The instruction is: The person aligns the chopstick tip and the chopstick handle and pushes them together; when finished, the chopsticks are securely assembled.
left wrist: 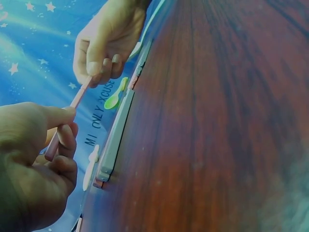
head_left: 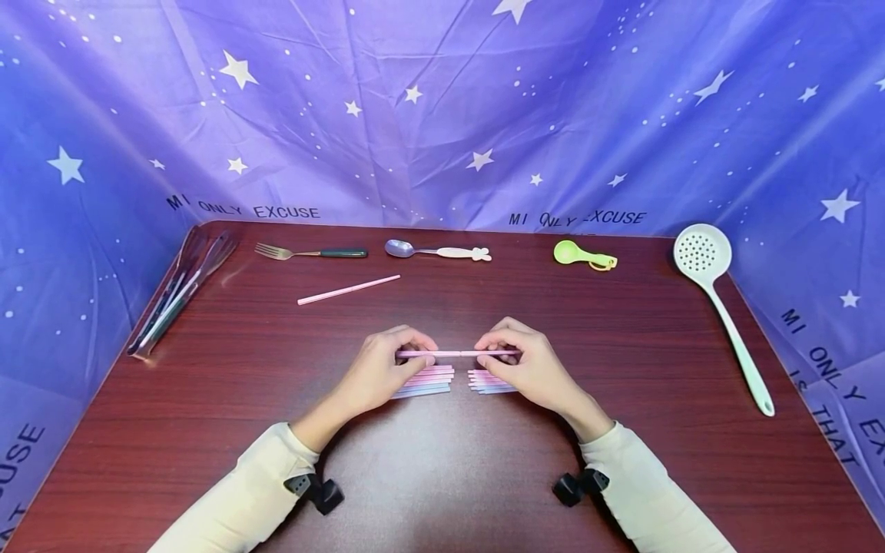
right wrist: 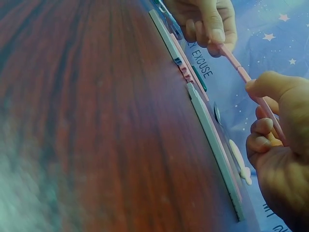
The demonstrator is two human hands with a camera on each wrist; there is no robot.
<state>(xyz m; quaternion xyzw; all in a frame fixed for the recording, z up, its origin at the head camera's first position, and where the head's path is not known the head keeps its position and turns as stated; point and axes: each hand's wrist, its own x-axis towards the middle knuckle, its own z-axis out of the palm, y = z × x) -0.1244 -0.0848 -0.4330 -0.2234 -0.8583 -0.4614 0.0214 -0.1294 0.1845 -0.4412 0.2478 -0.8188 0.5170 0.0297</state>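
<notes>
Between my two hands runs a thin pink straw (head_left: 449, 353), level and held above the table, with a seam or break near its middle. My left hand (head_left: 380, 367) pinches its left part between thumb and fingers, and my right hand (head_left: 538, 367) pinches the right part the same way. The right wrist view shows the seam on the straw (right wrist: 248, 79) between both thumbs. Just below the hands lie two rows of pink and bluish straw pieces, a left row (head_left: 434, 379) and a right row (head_left: 484, 381), each partly hidden by a hand.
A single pink straw (head_left: 349, 289) lies behind the left hand. Along the back are a fork (head_left: 339, 253), a spoon (head_left: 449, 252) and green measuring spoons (head_left: 584, 255). A pale skimmer (head_left: 733, 330) lies at right, a clear holder with utensils (head_left: 181, 292) at left. Starry cloth (head_left: 429, 161) hangs behind.
</notes>
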